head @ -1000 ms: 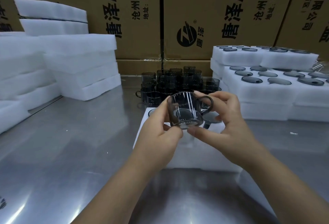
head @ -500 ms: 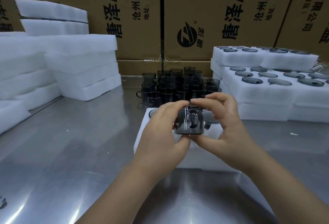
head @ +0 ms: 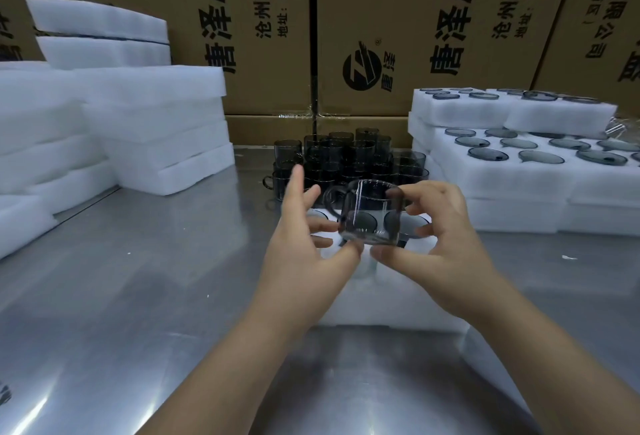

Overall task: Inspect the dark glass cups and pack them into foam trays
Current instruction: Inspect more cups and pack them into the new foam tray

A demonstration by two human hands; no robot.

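Observation:
A dark glass cup [head: 369,213] with a handle on its left is held above a white foam tray [head: 388,299] in the middle of the steel table. My right hand [head: 440,244] grips the cup's right side and base with fingers and thumb. My left hand [head: 304,254] touches its base with the thumb; the fingers are spread apart near the handle. Behind the tray stands a cluster of several dark glass cups [head: 346,161]. The tray's pockets are mostly hidden by my hands.
Stacks of blank white foam [head: 156,123] rise on the left. Filled foam trays [head: 540,171] with cups in them are stacked on the right. Brown printed cardboard boxes [head: 381,29] wall off the back. Bare steel tabletop [head: 121,296] spreads front left.
The cup has been turned in my hands: its handle now points left. My left fingers have lifted off the cup and spread, while the right hand keeps its grip.

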